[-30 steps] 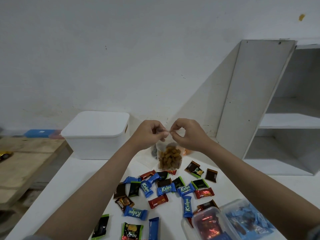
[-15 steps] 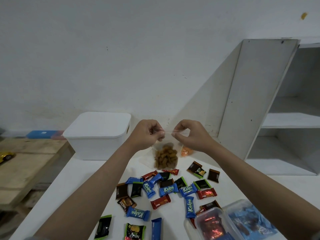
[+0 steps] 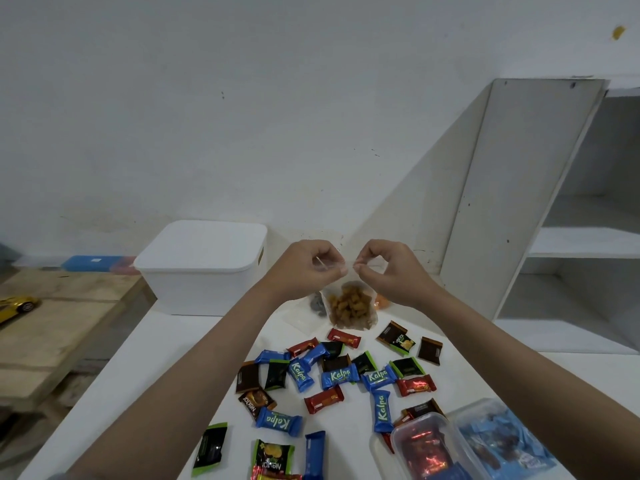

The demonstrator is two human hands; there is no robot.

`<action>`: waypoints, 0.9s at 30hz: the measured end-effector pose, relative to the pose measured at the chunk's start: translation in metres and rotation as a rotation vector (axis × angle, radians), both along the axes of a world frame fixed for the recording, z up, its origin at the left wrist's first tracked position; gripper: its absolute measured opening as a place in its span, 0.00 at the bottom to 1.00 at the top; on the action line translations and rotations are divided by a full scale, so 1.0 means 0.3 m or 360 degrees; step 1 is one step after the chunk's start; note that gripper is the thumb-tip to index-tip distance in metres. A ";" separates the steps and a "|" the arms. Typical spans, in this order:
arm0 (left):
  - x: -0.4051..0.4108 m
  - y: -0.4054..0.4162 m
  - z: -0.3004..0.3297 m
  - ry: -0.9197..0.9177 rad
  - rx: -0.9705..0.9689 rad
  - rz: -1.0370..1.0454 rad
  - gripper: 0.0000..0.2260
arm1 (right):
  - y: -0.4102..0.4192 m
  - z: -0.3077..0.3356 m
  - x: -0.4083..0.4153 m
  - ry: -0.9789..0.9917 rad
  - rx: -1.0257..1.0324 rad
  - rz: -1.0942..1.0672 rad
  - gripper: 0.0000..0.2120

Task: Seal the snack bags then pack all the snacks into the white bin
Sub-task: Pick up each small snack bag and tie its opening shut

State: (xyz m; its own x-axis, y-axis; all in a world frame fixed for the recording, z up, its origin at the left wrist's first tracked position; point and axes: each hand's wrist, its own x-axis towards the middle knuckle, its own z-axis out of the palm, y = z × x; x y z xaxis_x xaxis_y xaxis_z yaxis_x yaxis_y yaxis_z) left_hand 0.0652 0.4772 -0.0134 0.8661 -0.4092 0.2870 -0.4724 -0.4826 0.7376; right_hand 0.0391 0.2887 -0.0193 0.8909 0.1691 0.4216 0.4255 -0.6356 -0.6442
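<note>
A clear snack bag (image 3: 350, 306) of brown pieces hangs above the white table (image 3: 138, 382). My left hand (image 3: 304, 268) and my right hand (image 3: 388, 268) both pinch its top edge, fingertips almost touching. Behind it lie two more clear bags, one with dark pieces (image 3: 317, 304) and one with orange pieces (image 3: 382, 301), both partly hidden. Several wrapped snacks (image 3: 337, 377) in blue, red, black and brown lie scattered in front. The white bin (image 3: 201, 268) stands at the back left with its lid on.
Two clear lidded tubs sit at the front right, one with red snacks (image 3: 424, 448) and one with blue snacks (image 3: 502, 441). A white shelf unit (image 3: 554, 209) stands to the right. A wooden bench (image 3: 52, 327) with a yellow toy car (image 3: 15, 306) is on the left.
Both hands have kept their pinch on the bag's top edge while sliding slightly along it. The bag shifted a little with them.
</note>
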 end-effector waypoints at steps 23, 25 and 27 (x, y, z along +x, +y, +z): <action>-0.049 -0.005 -0.011 -0.0159 -0.0157 -0.0055 0.04 | 0.045 -0.010 -0.039 -0.0231 0.0011 0.0051 0.02; -0.050 -0.007 -0.011 -0.0160 -0.0153 -0.0045 0.05 | 0.044 -0.008 -0.039 -0.0203 0.0014 0.0056 0.02; -0.047 -0.004 -0.007 -0.0150 -0.0170 -0.0033 0.05 | 0.038 -0.004 -0.041 -0.0174 0.0047 0.0059 0.02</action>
State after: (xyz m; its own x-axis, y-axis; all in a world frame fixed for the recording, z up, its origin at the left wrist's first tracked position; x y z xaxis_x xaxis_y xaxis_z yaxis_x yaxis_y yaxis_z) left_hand 0.0512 0.4759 -0.0154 0.8250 -0.3894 0.4096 -0.5510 -0.3930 0.7362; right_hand 0.0268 0.3001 -0.0204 0.8328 0.1870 0.5211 0.5169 -0.5996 -0.6109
